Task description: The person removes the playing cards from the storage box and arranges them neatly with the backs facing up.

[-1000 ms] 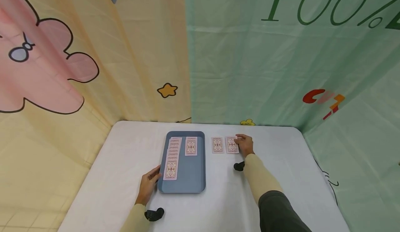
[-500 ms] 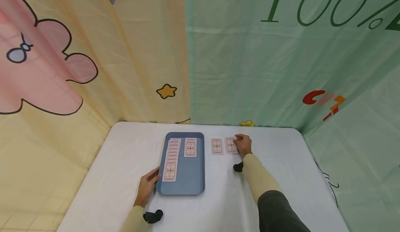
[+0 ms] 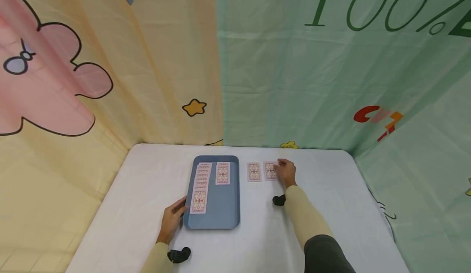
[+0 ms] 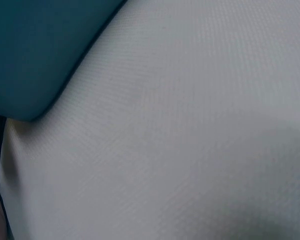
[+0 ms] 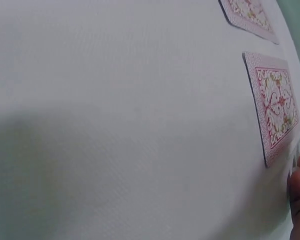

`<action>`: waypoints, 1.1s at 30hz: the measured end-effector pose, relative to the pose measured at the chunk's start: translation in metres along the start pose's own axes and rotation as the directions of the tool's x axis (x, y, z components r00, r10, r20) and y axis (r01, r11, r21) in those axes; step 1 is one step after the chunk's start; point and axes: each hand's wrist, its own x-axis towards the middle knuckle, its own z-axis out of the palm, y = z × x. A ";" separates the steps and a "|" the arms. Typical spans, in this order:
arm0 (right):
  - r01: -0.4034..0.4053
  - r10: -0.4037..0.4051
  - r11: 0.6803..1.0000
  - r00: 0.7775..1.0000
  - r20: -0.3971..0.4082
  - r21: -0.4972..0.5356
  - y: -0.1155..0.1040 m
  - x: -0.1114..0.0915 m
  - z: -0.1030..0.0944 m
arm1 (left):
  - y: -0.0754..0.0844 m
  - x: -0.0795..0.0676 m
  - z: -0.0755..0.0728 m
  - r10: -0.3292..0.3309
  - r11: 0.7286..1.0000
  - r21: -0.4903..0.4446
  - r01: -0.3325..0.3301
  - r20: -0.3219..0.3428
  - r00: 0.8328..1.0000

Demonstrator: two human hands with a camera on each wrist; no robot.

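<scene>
In the head view, my left hand (image 3: 171, 220) holds the left rim of a blue-grey tray (image 3: 224, 213), thumb at the rim. On the tray lie a column of overlapping face-down playing cards (image 3: 198, 201) at the left and a playing card (image 3: 222, 174) at the top right. Two more red-patterned spots lie right of the tray: a playing card (image 3: 254, 172) and, beside it, another playing card (image 3: 270, 170). My right hand (image 3: 287, 173) has thumb and forefinger at that outer card's right edge; I cannot tell whether they pinch it. Its fingertips (image 5: 297, 182) show low right in the right wrist view.
A white-covered table (image 3: 257, 244) carries everything. Behind it hangs a yellow and green printed curtain (image 3: 257, 81), which also encloses the sides. A black wrist device (image 3: 179, 255) sits by the left sleeve, and another black wrist device (image 3: 279, 200) by the right.
The fingers of my right hand have shifted slightly at the outer card's edge and look more bent. My left hand stays at the tray, and the cards lie as before.
</scene>
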 end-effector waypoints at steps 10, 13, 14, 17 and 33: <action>0.042 -0.038 0.994 0.999 -0.037 0.100 -0.016 -0.028 0.010 | 0.002 -0.002 0.001 0.012 1.000 0.009 -0.012 -0.012 1.000; 0.049 -0.045 0.992 0.998 -0.037 0.114 -0.020 -0.035 0.013 | 0.003 -0.002 0.001 0.012 1.000 0.006 -0.012 -0.006 1.000; 0.054 -0.050 0.991 0.998 -0.039 0.120 -0.021 -0.037 0.014 | 0.003 -0.003 0.001 0.012 1.000 0.004 -0.012 -0.005 1.000; 0.053 -0.049 0.988 0.998 -0.030 0.144 -0.024 -0.044 0.018 | 0.003 -0.003 0.000 0.009 1.000 -0.002 -0.009 0.001 1.000; 0.189 -0.201 0.943 0.979 0.015 0.275 -0.038 -0.079 0.051 | 0.001 0.000 -0.001 -0.008 1.000 -0.018 0.008 0.019 1.000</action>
